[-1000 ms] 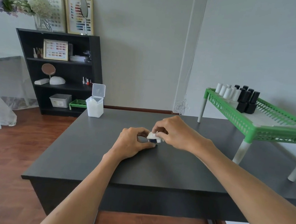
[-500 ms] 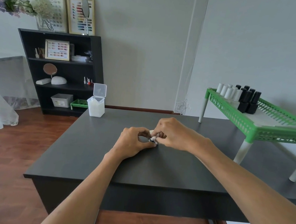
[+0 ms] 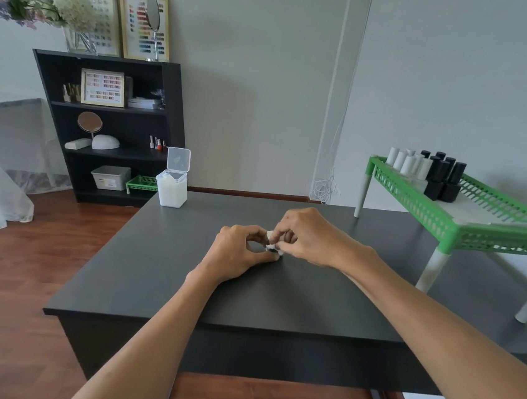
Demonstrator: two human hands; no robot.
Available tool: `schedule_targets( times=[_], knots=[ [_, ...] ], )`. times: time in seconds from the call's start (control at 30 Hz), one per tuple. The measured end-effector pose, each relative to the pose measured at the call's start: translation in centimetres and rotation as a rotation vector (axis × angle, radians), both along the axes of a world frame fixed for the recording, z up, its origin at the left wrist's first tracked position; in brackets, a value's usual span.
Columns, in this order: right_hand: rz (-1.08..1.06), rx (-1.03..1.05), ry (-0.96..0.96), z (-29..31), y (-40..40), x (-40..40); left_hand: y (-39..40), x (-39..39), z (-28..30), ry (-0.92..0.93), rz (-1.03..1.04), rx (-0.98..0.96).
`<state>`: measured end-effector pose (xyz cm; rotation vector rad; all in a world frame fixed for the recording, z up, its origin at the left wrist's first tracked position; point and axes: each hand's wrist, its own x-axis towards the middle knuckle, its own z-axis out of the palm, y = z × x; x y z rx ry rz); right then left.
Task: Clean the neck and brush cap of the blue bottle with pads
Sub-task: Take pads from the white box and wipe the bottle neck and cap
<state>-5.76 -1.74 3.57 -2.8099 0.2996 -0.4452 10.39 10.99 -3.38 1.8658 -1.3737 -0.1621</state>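
Both hands meet at the middle of the dark table point(image 3: 157, 272). My left hand point(image 3: 243, 255) rests on the tabletop, its thumb and fingers curled around a small dark bottle that is almost wholly hidden. My right hand point(image 3: 304, 236) pinches a white pad point(image 3: 271, 243) against the top of that bottle. Only a sliver of the pad and a dark speck under it show between the fingers. The bottle's colour, neck and brush cap cannot be made out.
A white pad box point(image 3: 172, 183) with its lid flipped up stands at the table's far left corner. A green rack point(image 3: 468, 220) on white legs at the right holds white bottles point(image 3: 405, 164) and black bottles point(image 3: 442, 182). A black shelf point(image 3: 107, 127) stands against the far wall.
The white pad showed clearly over the bottle one second ago; my right fingers have since closed further around it, so less of it shows. Both hands stay at the same spot.
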Motion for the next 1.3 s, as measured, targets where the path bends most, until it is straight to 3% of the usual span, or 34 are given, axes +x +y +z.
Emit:
schedule_targets(
  times=[0.2,0.43,0.73,0.97,1.17,1.3],
  knots=[
    [-0.066,0.070,-0.012,0.1,0.3,0.0,0.1,0.0,0.1,0.005,-0.010,-0.005],
    [-0.216,0.079,-0.161,-1.1,2.2,0.8,0.0,0.0,0.0,0.029,-0.017,-0.004],
    [-0.230,0.055,-0.095,-0.9,1.9,0.2,-0.1,-0.2,0.2,0.047,-0.038,-0.015],
    [-0.174,0.090,-0.076,-0.2,1.8,-0.5,0.2,-0.6,0.6,-0.029,-0.027,-0.016],
    [-0.090,0.212,-0.180,2.1,1.0,-2.3,0.9,-1.5,2.0,0.147,-0.077,-0.157],
    [-0.020,0.217,-0.221,4.1,1.2,-3.7,1.9,-2.0,3.5,0.116,-0.083,-0.231]
  ],
)
